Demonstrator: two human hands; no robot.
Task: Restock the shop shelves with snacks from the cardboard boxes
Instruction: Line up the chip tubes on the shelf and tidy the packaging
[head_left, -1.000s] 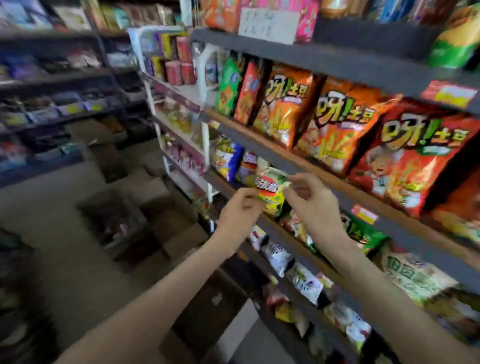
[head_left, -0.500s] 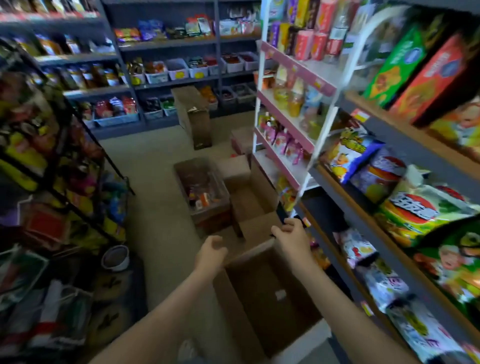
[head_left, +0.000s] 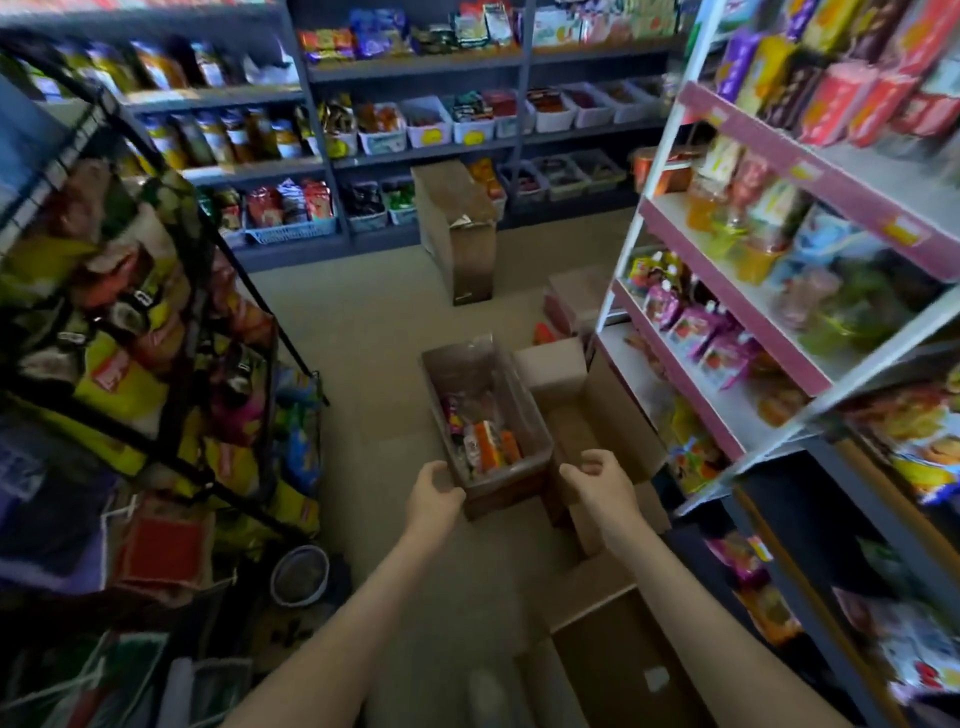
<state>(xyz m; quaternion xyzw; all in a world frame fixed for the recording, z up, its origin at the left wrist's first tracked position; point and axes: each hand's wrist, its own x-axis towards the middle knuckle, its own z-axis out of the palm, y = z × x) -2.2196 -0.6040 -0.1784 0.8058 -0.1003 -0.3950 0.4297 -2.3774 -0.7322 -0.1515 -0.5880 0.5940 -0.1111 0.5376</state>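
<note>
Hovering loosely curled and empty, the left hand is at the near corner of the cardboard box on the floor, where a few snack packets lie. The right hand, equally curled and empty, hangs over an empty box. I judge the restocking well advanced but not finished.

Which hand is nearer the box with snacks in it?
Left. The left hand is at the near left corner of the snack box; the right hand hangs apart, off its right side.

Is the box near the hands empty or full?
Neither: the open box holds some colourful snack packets at its bottom, with bare walls above them.
</note>
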